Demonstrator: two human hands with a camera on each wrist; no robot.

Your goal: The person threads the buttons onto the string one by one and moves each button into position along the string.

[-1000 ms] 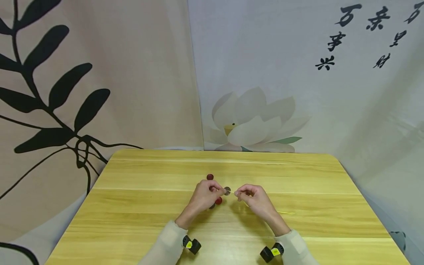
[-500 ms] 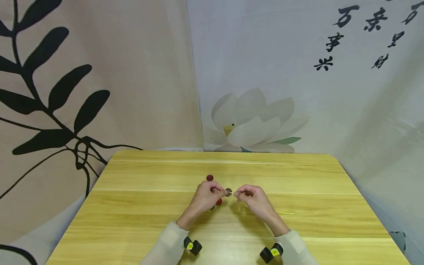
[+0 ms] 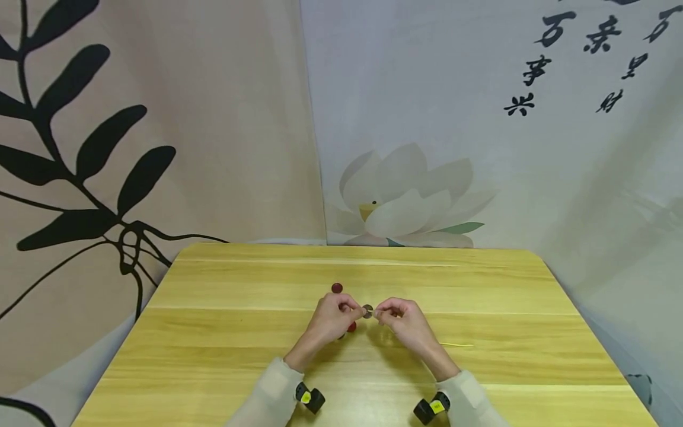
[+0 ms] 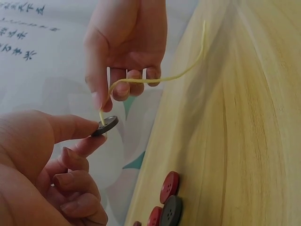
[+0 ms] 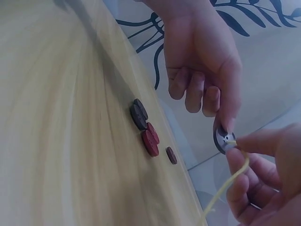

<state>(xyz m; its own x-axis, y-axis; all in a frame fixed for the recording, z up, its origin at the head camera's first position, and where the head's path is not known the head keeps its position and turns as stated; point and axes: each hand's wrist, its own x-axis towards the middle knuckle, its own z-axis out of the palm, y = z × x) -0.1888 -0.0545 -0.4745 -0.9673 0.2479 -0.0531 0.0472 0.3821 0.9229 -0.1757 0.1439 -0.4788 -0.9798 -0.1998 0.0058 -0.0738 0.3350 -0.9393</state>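
Note:
My left hand (image 3: 333, 317) pinches a dark grey button (image 4: 106, 126) between thumb and index finger, holding it up off the table. Its face with several holes shows in the right wrist view. A yellow string (image 4: 160, 80) passes at a hole of that button; how far it goes through is hard to tell. My right hand (image 3: 404, 323) pinches the string close against the button's face, with thumb and index finger. The string's free length hangs from the right fingers and curves off, its tail (image 3: 457, 345) visible past the right wrist.
On the wooden table (image 3: 240, 344), red buttons (image 5: 150, 142) and dark buttons (image 5: 138, 116) lie in a cluster below the left hand. A dark red button (image 3: 337, 287) lies apart, farther back. Printed cloth (image 3: 240, 118) hangs behind the table's far edge.
My right hand has moved slightly left, closing the gap to the button. The left hand keeps its pinch on the button almost in place.

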